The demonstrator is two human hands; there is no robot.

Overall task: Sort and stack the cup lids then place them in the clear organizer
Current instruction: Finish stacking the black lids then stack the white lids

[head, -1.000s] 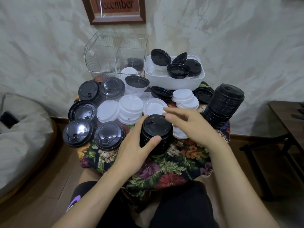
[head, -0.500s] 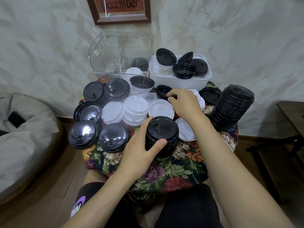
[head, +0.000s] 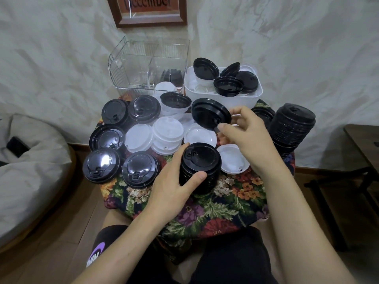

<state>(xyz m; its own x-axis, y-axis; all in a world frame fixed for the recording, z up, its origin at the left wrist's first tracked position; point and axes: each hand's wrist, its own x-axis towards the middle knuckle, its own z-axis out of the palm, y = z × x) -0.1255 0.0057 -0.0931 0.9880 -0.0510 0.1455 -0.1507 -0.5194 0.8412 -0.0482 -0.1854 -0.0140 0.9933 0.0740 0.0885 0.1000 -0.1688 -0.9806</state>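
Note:
My left hand (head: 176,181) grips a short stack of black lids (head: 202,165) standing near the front of the floral-covered stool (head: 225,203). My right hand (head: 246,134) pinches a single black lid (head: 209,115), lifted and tilted above the white lids (head: 168,134) in the middle. Loose black lids (head: 123,152) lie on the left. At the right edge stands a tall stack of black lids (head: 291,130). The clear organizer (head: 149,64) sits at the back left, with a few lids showing through its front wall.
A white bin (head: 223,95) holding mixed black and clear lids sits back right, next to the organizer. A beanbag (head: 30,165) is on the floor at left, a dark wooden table (head: 365,148) at right. A framed sign (head: 151,11) hangs on the wall behind.
My right hand reached back to the lids behind the stack, took one black lid and has raised it. My left hand stayed on the short black stack.

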